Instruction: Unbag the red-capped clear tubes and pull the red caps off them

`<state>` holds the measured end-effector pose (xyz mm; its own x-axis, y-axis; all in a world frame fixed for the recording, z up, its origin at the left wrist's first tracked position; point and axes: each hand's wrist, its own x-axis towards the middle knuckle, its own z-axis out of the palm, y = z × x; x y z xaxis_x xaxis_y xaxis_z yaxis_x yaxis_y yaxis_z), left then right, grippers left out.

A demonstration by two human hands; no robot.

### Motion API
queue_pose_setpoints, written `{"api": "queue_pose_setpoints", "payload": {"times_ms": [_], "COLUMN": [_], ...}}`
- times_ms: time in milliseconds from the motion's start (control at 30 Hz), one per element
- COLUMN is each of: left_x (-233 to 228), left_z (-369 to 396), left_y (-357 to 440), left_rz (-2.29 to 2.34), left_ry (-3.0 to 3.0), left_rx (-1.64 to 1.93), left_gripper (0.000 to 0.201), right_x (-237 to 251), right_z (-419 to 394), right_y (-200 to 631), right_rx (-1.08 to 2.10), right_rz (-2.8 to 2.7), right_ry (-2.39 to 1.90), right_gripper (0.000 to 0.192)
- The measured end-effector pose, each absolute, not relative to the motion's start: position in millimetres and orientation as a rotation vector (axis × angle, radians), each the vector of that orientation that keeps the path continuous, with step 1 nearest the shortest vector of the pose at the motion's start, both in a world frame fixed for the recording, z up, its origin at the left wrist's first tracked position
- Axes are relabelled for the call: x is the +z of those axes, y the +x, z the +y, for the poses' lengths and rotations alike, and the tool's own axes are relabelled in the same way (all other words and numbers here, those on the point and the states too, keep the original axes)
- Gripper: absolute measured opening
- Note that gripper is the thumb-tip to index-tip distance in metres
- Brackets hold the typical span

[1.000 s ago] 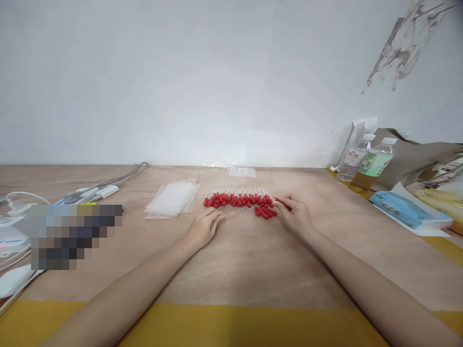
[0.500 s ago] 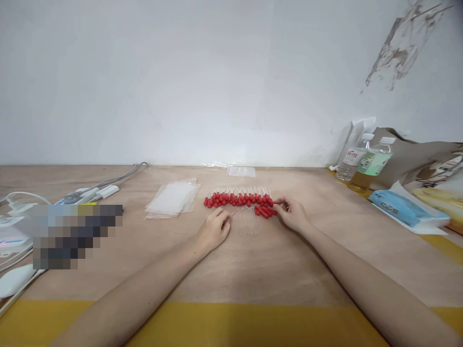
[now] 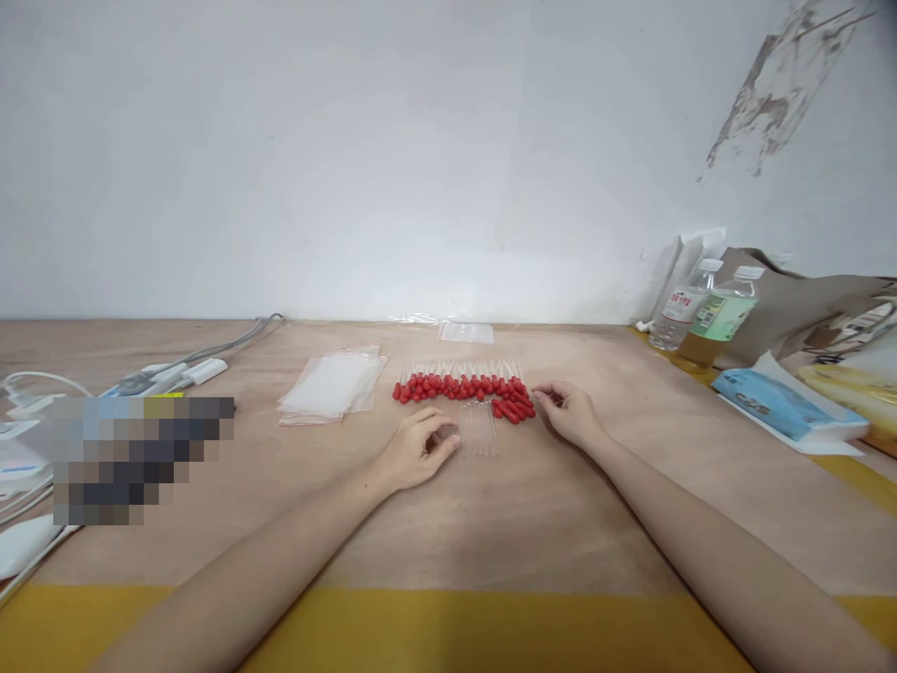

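Here your work sits mid-tabletop (image 3: 491,523), where a row of clear glass dropper tubes capped with red rubber bulbs (image 3: 455,385) lies side by side, with a small cluster of loose red rubber bulbs (image 3: 514,409) at its right end and a small bunch of bare clear glass tubes (image 3: 478,428) just in front. Your left hand (image 3: 419,451) rests on the wood just left of the bare tubes, fingers curled toward the thumb; its grip looks nearly closed, and whether a thin clear tube is pinched in it I cannot tell. Your right hand (image 3: 569,411) lies just right of the loose bulbs, fingertips drawn together at their edge; whether 1 bulb is held there I cannot tell either. Judging by this layout, you are at the pick-up stage of pairing 1 tube with 1 bulb. The next move calls for a light, precise pinch on each piece, lifting them clear without nudging the neat row. A stack of clear plastic zip bags (image 3: 334,388) lies well to the left, and 2 plastic drink bottles (image 3: 704,313) stand by the wall on the right.
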<state>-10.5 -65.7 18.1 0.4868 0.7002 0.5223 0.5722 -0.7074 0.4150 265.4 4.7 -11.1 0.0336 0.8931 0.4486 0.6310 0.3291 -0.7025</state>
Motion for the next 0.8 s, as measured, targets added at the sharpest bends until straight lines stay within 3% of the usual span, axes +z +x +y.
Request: {"api": "queue_pose_setpoints", "payload": {"times_ms": [300,533,800], "left_x": [20.1,13.4,14.1], "left_z": [-60.8,-56.1,-56.7], "left_y": [-24.2,-15.3,-13.1], "left_rz": [1.041,1.112,1.121], "left_ry": [2.603,2.578,2.611], "left_rx": [0.794,0.837,0.846], "left_gripper": [0.033,0.034,0.03], "right_x": [-9.1,9.8,15.2], "right_z": [12.3,19.6,21.7], "right_y": [261.6,247.8,241.5], "right_rx": [0.404,0.357,0.277], "right_rz": [-1.582,-1.633,-1.59], "right_ry": [-1.5,-1.681,-1.763], "right_gripper": [0.036,0.041,0.03]}}
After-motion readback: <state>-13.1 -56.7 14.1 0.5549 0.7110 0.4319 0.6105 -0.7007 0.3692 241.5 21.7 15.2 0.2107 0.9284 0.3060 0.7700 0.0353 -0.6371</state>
